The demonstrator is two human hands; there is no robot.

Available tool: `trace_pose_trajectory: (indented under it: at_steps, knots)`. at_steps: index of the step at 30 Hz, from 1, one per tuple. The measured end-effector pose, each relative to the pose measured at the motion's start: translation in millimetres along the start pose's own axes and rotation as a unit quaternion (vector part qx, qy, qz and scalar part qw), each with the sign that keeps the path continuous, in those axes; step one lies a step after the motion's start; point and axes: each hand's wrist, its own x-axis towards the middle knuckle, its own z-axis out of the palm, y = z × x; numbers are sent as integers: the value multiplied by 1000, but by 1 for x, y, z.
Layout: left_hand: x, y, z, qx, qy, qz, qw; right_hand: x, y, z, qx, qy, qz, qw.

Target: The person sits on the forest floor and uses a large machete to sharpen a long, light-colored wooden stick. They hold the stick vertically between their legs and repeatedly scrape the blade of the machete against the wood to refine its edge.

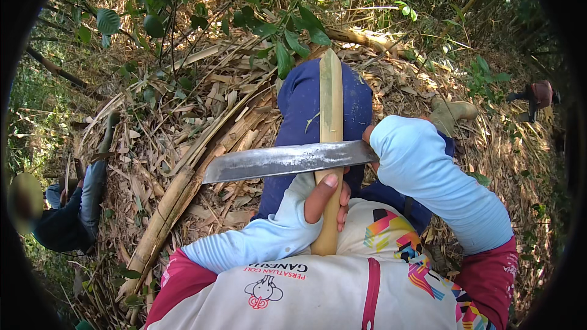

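The left hand [327, 198] enters from 7 o'clock in a pale blue sleeve with a maroon cuff band. Its fingers are wrapped closed around the lower part of a long, flat, pale yellow-green split bamboo strip [331, 110], thumb lying up along the near face. The right hand [369, 140] comes in from 4 o'clock; the forearm, in a matching pale blue sleeve, crosses toward the centre. Only a few fingers show past the cuff, closed on the handle end of a broad grey steel machete blade [287, 161].

The bamboo strip lies at the centre of the view, running from 6 o'clock up toward 12 o'clock along the person's blue trouser leg [299, 104]. Its near end rests against the white printed shirt [318, 293]; its far end is cut to a blunt point past the knee. The surface is smooth and lit by sun, with a darker green stripe along one edge.

The blade lies across the strip almost at right angles, just above the left thumb, with its tip toward 9 o'clock. Its flat is dull and mottled.

Dry bamboo husks and leaves [183, 122] cover the ground. A thick fallen bamboo culm [165, 214] lies at 8 o'clock. Another person in dark clothing [70, 208] sits at 9 o'clock.
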Motion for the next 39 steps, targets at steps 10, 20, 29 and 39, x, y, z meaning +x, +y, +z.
trace_pose_trajectory:
  at_steps: [10,20,29,39]
  knots:
    - [0,-3,-4,-7,1,-1,1000,-8,-3,-5,-21,-6,1,1000]
    - [-2,-1,-1,3,13,6,1000,-2,0,-10,-41,-25,13,999]
    - [-2,-2,0,-2,21,5,1000,12,6,-13,-23,-24,32,999]
    - [-2,-1,3,9,29,7,1000,31,10,-18,-15,-89,126,988]
